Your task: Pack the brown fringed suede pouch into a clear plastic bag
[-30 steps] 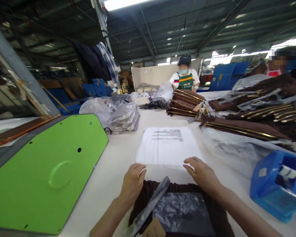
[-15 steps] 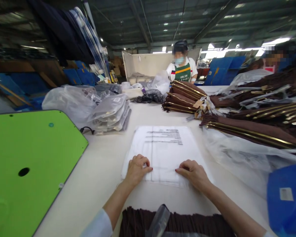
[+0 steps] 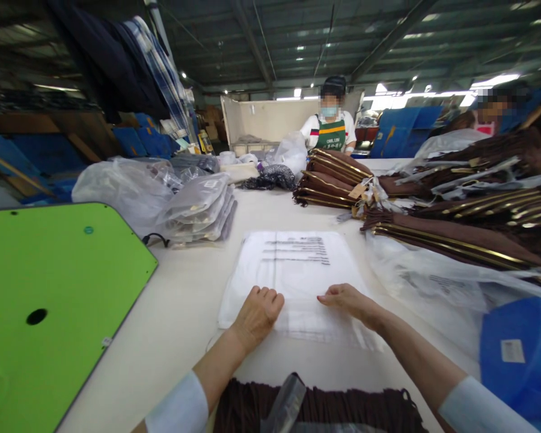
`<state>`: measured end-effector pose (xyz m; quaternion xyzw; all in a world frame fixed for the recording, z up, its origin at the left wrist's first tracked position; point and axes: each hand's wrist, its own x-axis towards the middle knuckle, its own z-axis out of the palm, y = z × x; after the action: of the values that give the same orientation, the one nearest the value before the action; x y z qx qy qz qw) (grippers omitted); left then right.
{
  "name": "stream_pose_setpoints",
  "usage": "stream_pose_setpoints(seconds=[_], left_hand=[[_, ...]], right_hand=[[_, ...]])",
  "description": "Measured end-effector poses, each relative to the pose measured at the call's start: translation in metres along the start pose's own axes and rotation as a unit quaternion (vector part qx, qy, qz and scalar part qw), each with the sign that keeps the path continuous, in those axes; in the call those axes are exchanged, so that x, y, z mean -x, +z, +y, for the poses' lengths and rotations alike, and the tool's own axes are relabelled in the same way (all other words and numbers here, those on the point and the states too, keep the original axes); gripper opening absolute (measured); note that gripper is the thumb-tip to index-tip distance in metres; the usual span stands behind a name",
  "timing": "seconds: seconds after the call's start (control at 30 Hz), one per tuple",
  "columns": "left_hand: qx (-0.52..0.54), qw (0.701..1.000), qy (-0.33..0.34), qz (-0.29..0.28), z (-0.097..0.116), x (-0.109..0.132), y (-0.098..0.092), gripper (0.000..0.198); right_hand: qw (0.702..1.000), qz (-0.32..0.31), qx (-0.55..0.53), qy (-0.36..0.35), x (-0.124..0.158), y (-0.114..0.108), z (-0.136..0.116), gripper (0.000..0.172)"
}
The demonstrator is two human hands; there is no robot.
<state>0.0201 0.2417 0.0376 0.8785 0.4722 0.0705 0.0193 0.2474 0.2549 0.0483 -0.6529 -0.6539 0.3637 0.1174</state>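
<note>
A flat white, see-through plastic bag [image 3: 297, 273] with black printed lines lies on the table in front of me; it looks like the top of a stack. My left hand [image 3: 259, 313] is closed in a loose fist over its near left part, the fingertips turned under and out of sight. On the near right part, my right hand [image 3: 347, 300] pinches the plastic between thumb and fingers. Closest to me lies a dark brown fringed textile bundle [image 3: 342, 403], with a strip of clear plastic [image 3: 291, 400] across it.
A green panel [image 3: 63, 288] stands at the left, near stacked bagged goods [image 3: 198, 207]. Brown fringed textiles with gold stripes [image 3: 442, 240] pile up on the right, above a blue plastic piece [image 3: 518, 361]. A masked co-worker [image 3: 331, 129] stands across the table.
My left hand has turned over, knuckles up, and shifted slightly right, its fingers curling in. My right hand has moved slightly up and left, and its fingers have flattened.
</note>
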Motion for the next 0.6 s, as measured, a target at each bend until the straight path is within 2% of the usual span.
stream_pose_setpoints(seconds=[0.1, 0.17, 0.23, 0.4, 0.47, 0.6], left_hand=[[-0.032, 0.999, -0.022, 0.018, -0.003, -0.004, -0.002, 0.022], [-0.044, 0.998, -0.031, 0.033, -0.003, -0.004, -0.004, 0.025], [-0.053, 0.997, -0.031, 0.044, -0.005, -0.001, -0.006, 0.026], [-0.077, 0.995, -0.030, 0.049, -0.018, 0.021, -0.013, 0.023], [-0.087, 0.993, -0.053, 0.056, -0.026, 0.029, -0.017, 0.025], [-0.090, 0.981, -0.150, 0.086, -0.040, 0.039, -0.024, 0.029]], right_hand=[[0.997, 0.026, 0.052, -0.055, 0.016, 0.002, -0.003, 0.037], [0.987, 0.070, 0.109, -0.096, 0.028, 0.006, -0.003, 0.036], [0.969, 0.124, 0.172, -0.128, 0.039, 0.009, 0.002, 0.023], [0.918, 0.233, 0.262, -0.183, 0.054, 0.007, 0.034, 0.032], [0.902, 0.264, 0.268, -0.214, 0.059, 0.006, 0.048, 0.032], [0.879, 0.312, 0.250, -0.261, 0.066, 0.002, 0.064, 0.032]])
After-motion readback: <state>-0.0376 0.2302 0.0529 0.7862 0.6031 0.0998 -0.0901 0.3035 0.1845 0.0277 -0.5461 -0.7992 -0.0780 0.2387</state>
